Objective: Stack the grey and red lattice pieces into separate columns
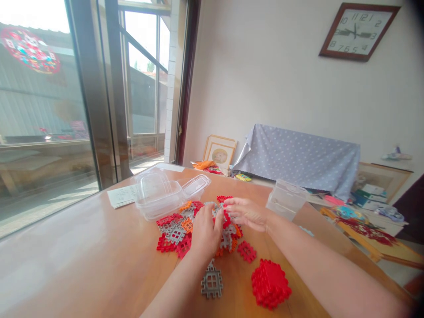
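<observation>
A heap of interlocking plastic tiles (177, 234) in red, grey and orange lies on the table, each with notched edges and many with a window-like grid. Over the middle of the heap is my left hand (207, 227), its thumb apart from the fingers and the fingertips partly hidden. From the other side my right hand (247, 214) reaches in, fingers stretched out against the tiles at the heap's back right. A grey tile (212, 282) lies below my left wrist. A single red tile (247, 251) rests beside the heap. Nearer me stands a neat stack of red tiles (270, 283).
Clear plastic containers (159, 201) stand behind the heap at left, next to a paper sheet (122, 196). Another clear plastic box (286, 198) is at the back right of the wooden table (109, 260). A dotted cloth (301, 154) drapes something by the wall.
</observation>
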